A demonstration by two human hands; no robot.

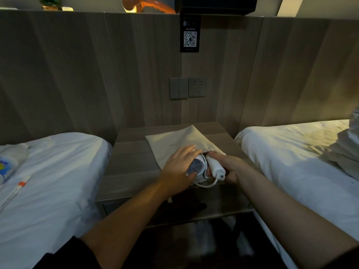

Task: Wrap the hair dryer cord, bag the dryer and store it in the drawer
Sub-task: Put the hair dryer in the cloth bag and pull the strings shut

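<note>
A white hair dryer (198,165) with a grey mesh rear grille lies at the mouth of a beige cloth bag (178,141) on the wooden nightstand (132,162). Its nozzle end is inside the bag opening; the folded white handle (215,167) and a loop of white cord (206,185) with the plug stick out toward me. My left hand (178,167) is cupped over the dryer's body and the bag edge. My right hand (229,167) grips the handle and the bag's right edge. The nightstand's drawer front (174,210) sits below in shadow.
Beds with white sheets flank the nightstand, left (54,181) and right (301,162). A bottle (9,164) and a thin stick lie on the left bed, crumpled linen on the right. Switches and a socket (188,87) sit on the wooden wall panel.
</note>
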